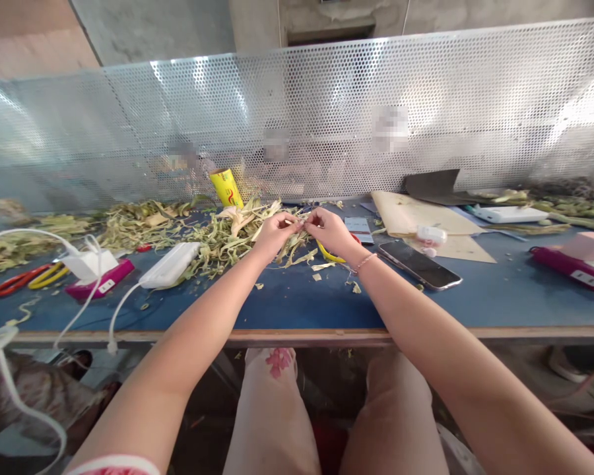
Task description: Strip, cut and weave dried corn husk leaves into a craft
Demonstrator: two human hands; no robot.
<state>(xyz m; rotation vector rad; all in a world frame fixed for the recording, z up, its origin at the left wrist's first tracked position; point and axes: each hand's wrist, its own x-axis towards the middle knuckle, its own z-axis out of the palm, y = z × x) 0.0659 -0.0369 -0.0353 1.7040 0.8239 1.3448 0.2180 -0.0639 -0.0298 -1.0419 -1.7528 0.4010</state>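
My left hand point(275, 232) and my right hand point(329, 231) meet over the blue table point(297, 300), fingers pinched together on thin pale dried leaf strips point(297, 226) stretched between them. More strips hang from the hands toward the tabletop. A heap of the same dried leaves point(222, 237) lies just left of and behind my left hand. Yellow-handled scissors point(332, 254) lie under my right wrist, which wears a thin bracelet.
A yellow roll point(226, 187) stands at the back. White power bank point(169, 264) with cable and a pink box point(99, 280) lie left, with red and yellow scissors point(30, 278). Phone point(420, 264), cardboard point(420, 221) and another pink box point(571, 264) lie right. Perforated metal screen behind.
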